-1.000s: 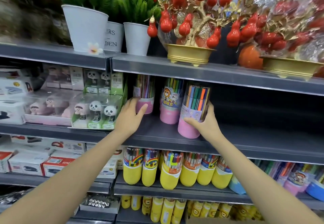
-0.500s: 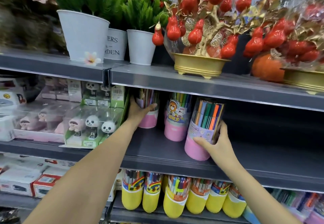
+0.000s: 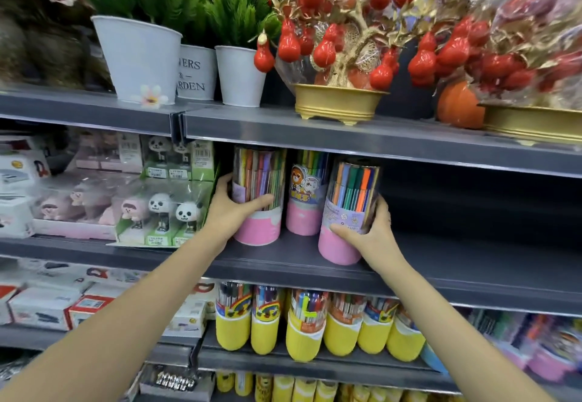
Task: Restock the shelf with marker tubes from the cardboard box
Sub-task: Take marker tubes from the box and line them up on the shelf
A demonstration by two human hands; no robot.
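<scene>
Head view: hands each grasp a pink marker tube (image 3: 257, 200), a third tube (image 3: 305, 195) between, panda boxes (image 3: 176, 212) left

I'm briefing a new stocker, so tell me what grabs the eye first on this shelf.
Two bare arms reach to the middle shelf, where the left hand grips a pink-based marker tube and the right hand grips another pink-based marker tube, with a third tube standing between them. Above, glossy red gourd ornaments on a gold tree dominate the top shelf. Below runs a row of yellow-based marker tubes.
</scene>
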